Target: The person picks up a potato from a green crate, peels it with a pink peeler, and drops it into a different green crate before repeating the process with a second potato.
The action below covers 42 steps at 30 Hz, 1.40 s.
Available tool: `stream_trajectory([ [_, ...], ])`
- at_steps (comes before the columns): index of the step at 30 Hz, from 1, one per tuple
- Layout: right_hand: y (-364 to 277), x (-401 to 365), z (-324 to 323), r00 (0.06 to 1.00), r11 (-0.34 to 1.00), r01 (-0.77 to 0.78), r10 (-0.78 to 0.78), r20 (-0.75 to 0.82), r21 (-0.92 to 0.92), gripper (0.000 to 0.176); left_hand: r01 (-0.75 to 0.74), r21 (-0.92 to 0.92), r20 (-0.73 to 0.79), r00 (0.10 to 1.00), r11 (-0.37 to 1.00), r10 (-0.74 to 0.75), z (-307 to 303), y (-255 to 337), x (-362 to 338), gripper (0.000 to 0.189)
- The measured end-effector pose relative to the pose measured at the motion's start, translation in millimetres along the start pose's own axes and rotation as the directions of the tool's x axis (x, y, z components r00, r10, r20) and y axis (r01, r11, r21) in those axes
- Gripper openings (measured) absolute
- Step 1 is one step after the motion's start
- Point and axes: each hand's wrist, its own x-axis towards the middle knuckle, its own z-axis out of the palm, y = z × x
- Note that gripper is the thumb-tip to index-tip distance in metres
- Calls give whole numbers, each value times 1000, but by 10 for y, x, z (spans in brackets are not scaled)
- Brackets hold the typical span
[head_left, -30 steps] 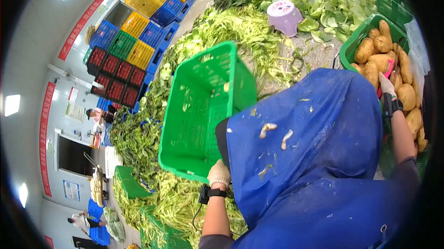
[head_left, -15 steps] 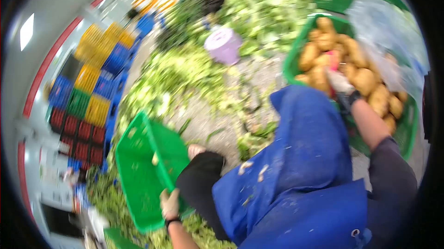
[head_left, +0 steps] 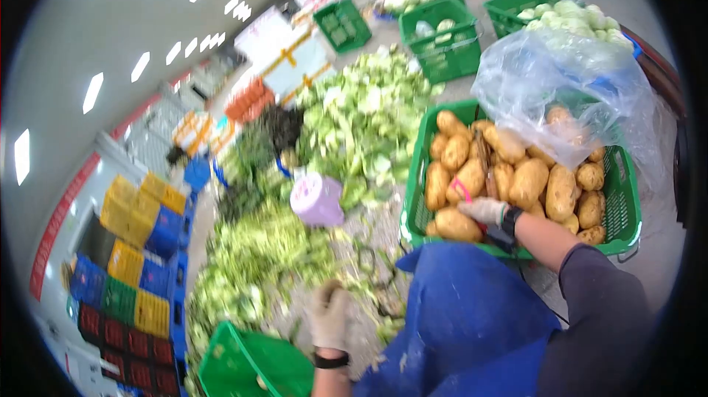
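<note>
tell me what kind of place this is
Probably a vegetable sorting or wholesale warehouse: a green crate full of potatoes, big loose heaps of leafy greens, and stacks of coloured crates off to the side.

The right hand wears an off-white glove and a black wrist strap. At its eleven o'clock, the slim pink-handled tool is bright pink. The rounded tan-brown potatoes fill a bright green slatted plastic crate. The left hand, at six o'clock of the view, is also gloved off-white and banded black. At its seven o'clock is a second green plastic basket. The broad cloth apron is royal blue with pale flecks. The small round plastic stool is lilac. At eight o'clock, the stacked plastic boxes run yellow, blue, green, red.
</note>
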Motion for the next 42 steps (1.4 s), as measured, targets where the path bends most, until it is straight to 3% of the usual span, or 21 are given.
stream_trajectory([
  [4, 348, 333, 340, 999, 832, -24, 5, 35, 554, 51, 119, -177, 281, 957, 977, -66, 648, 33, 189, 29],
  [6, 54, 31, 182, 951, 410, -301, 64, 302, 861, 46, 123, -175, 313, 948, 977, -63, 792, -42, 215, 34],
  [8, -694, -532, -266, 934, 685, -354, 298, 200, 636, 44, 196, -212, 348, 931, 957, -114, 822, -142, 188, 44],
  [10, -56, -28, 67, 936, 693, -347, 207, 286, 632, 50, 178, -177, 439, 895, 968, -84, 760, -323, 209, 47],
  [12, -409, -322, -71, 931, 522, -362, 238, 277, 772, 42, 187, -226, 411, 908, 956, -80, 680, -205, 104, 45],
  [14, -484, -453, -58, 998, 720, -63, 67, 21, 691, 43, 183, -279, 383, 922, 943, -66, 598, -190, 69, 42],
  [15, -200, -177, 57, 975, 619, -215, 173, 136, 756, 46, 172, -308, 344, 937, 936, -59, 559, -248, 53, 38],
  [16, 897, 541, 505, 961, 939, 272, -254, -106, 212, 47, 160, -337, 305, 951, 928, -53, 531, -288, 37, 34],
  [17, 536, 372, 362, 992, 666, 83, -123, 0, 741, 47, 216, -402, 309, 947, 890, -90, 488, -272, 10, 33],
  [18, -44, 104, 159, 984, 138, -155, -68, 166, 978, 48, 212, -415, 300, 950, 885, -87, 451, -296, 8, 33],
  [21, -1054, -192, -144, 953, 22, -212, -215, 212, 977, 46, 234, -492, 296, 951, 839, -92, 310, -355, -30, 37],
  [23, -1633, -150, -202, 929, 229, -164, -293, 228, 960, 43, 320, -758, 345, 936, 569, -67, 237, -276, -29, 60],
  [25, -2650, -682, -274, 934, 767, 308, -356, -26, 563, 44, 321, -842, 281, 947, 433, -157, 168, -128, 2, 53],
  [27, -2935, -507, 219, 926, 873, 329, -373, 57, 360, 46, 274, -922, 191, 937, 274, -292, 74, -13, 3, 46],
  [28, -3044, -445, 458, 910, 914, 380, -397, 119, 145, 48, 170, -916, 119, 980, 363, -157, 4, 14, 33, 45],
  [30, -3345, -507, 796, 874, 911, 382, -410, 259, 156, 48, 11, -898, -18, 998, 439, -62, -227, -306, 59, 44],
  [32, -3568, -577, 1018, 820, 907, 387, -420, 389, 164, 48, 168, -952, 107, 965, 255, -238, -472, -825, 102, 47],
  [35, -3398, -482, 1259, 806, 813, 582, -576, 135, -9, 35, 154, -980, 95, 917, 123, -387, -749, -831, -1, 51],
  [38, -3384, -517, 1247, 798, 829, 558, -520, 303, -45, 32, 170, -982, 126, 909, 79, -398, -865, -1103, -144, 51],
  [40, -3432, -465, 1264, 740, 788, 615, -581, 340, 8, 33, 186, -980, 152, 933, 77, -326, -921, -1113, -139, 51],
  [42, -3441, -380, 1325, 552, 621, 784, -701, 452, 6, 34, 188, -981, 163, 929, 44, -331, -922, -1040, -187, 51],
])
